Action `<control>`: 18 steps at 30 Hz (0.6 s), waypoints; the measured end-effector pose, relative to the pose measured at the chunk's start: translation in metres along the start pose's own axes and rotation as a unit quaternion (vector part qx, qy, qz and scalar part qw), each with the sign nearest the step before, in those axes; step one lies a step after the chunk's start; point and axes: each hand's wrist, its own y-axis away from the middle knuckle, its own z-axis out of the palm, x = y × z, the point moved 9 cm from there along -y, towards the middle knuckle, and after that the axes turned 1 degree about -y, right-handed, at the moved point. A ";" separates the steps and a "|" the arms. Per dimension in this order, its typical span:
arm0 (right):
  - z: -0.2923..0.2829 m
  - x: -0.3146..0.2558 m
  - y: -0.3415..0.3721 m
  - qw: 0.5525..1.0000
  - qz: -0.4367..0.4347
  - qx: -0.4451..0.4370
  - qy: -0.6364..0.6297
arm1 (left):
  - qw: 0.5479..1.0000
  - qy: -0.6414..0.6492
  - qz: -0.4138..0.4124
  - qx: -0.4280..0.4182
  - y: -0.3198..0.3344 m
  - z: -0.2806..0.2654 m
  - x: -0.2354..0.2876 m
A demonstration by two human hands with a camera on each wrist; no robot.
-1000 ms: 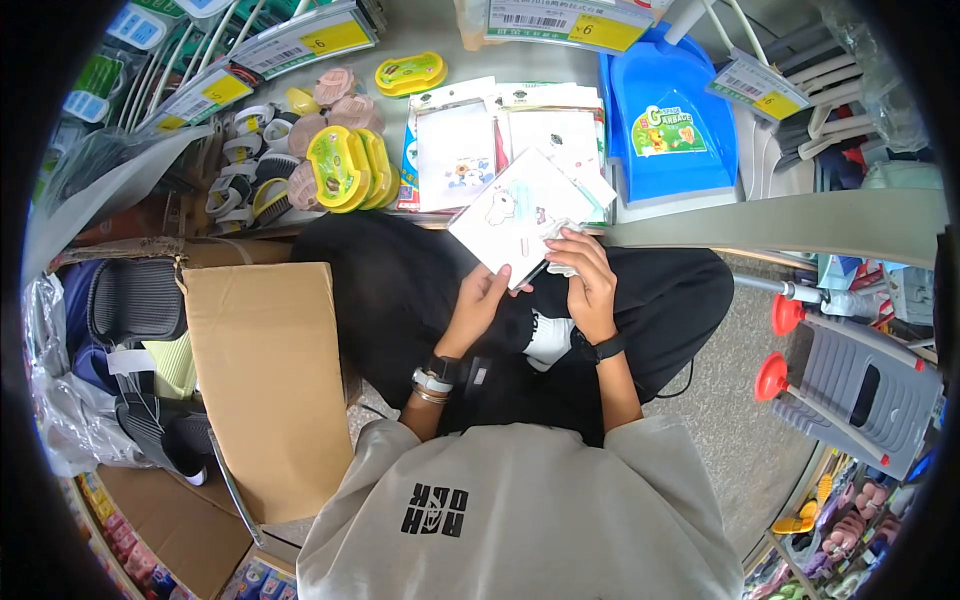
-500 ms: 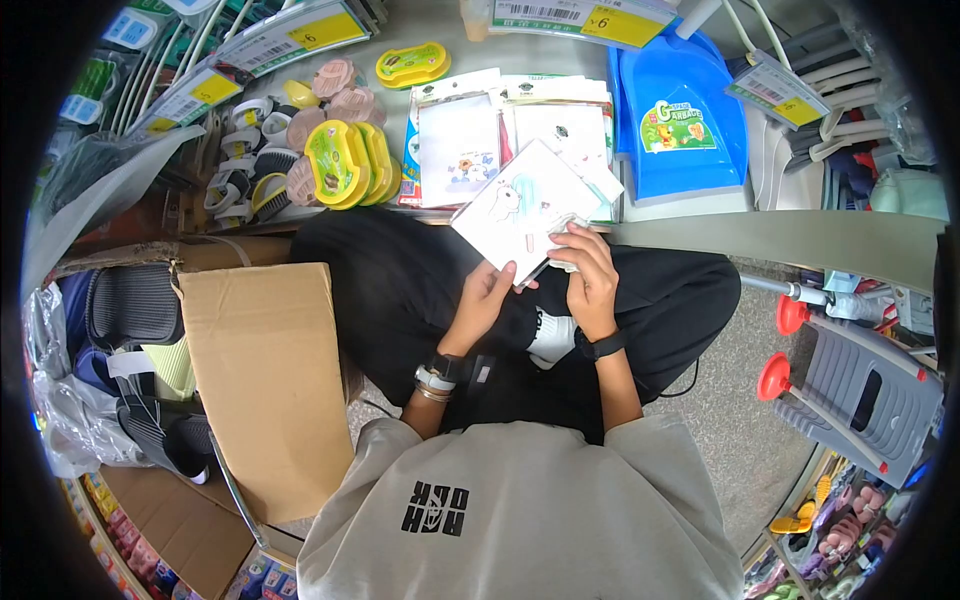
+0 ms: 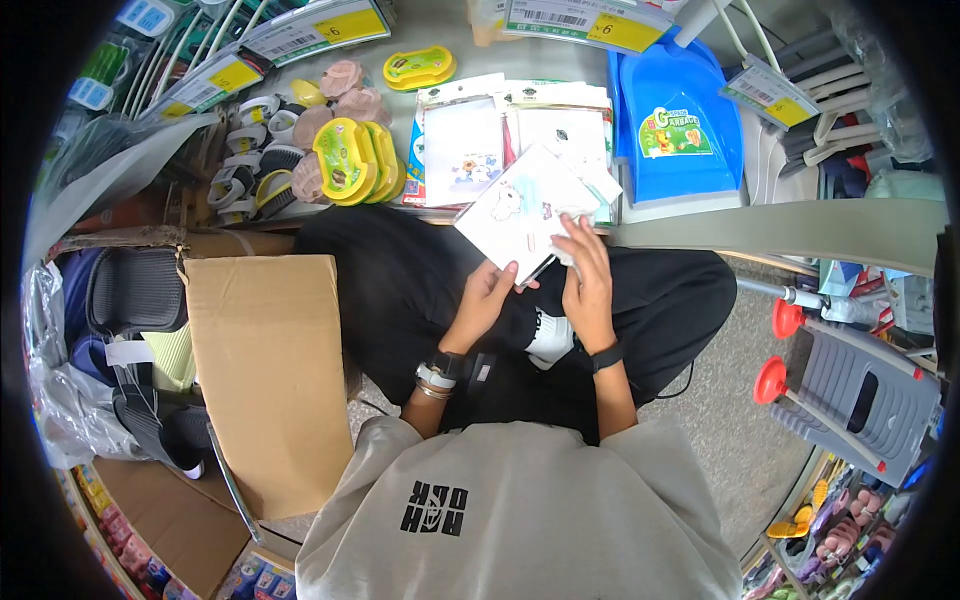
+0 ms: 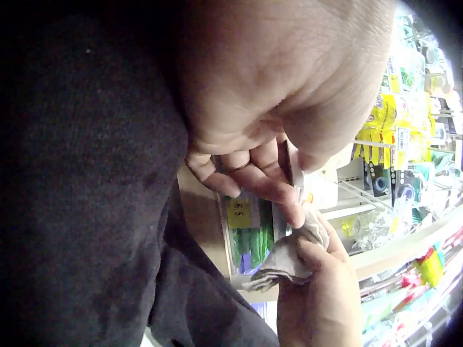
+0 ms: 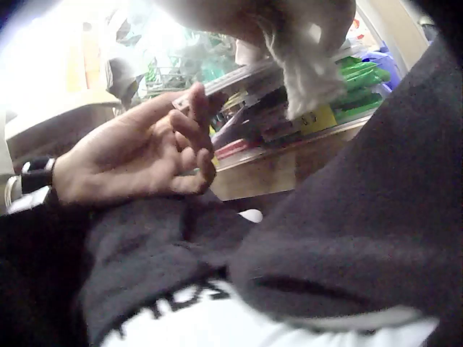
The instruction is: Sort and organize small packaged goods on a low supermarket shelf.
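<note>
A flat white square packet (image 3: 520, 215) with a small cartoon print is held tilted over the lap. My left hand (image 3: 482, 300) pinches its near corner, thumb on top; in the right wrist view the fingers of this left hand (image 5: 145, 155) are curled under the edge. At the packet's right side my right hand (image 3: 588, 280) holds a crumpled pale cloth against its face. The left wrist view shows the cloth (image 4: 286, 260) bunched under the thumb of the right hand (image 4: 318, 296). Ahead, similar white packets (image 3: 462, 145) lie on the shelf.
Yellow oval-shaped brushes (image 3: 345, 165) and pinkish round items (image 3: 342, 78) stand on the shelf to the left. A blue dustpan (image 3: 675, 130) is at the right. An upright cardboard flap (image 3: 265, 380) is beside the left arm; red-cupped plungers (image 3: 770, 380) lean at the far right.
My right hand has shifted slightly with the cloth along the packet's right side, its fingers now straighter. The left hand keeps its grip, and the packet has barely moved.
</note>
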 end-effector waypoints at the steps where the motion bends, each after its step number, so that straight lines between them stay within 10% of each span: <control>1: 0.003 -0.003 0.005 1.000 0.008 -0.014 -0.021 | 1.000 0.009 0.002 0.004 0.001 0.000 0.001; 11: 0.014 0.001 0.046 0.937 0.137 -0.130 -0.294 | 0.998 -0.052 0.024 0.037 0.001 -0.008 -0.005; 18: -0.002 0.073 0.065 0.802 0.315 -0.001 -0.508 | 1.000 0.001 0.020 0.014 0.003 0.004 0.015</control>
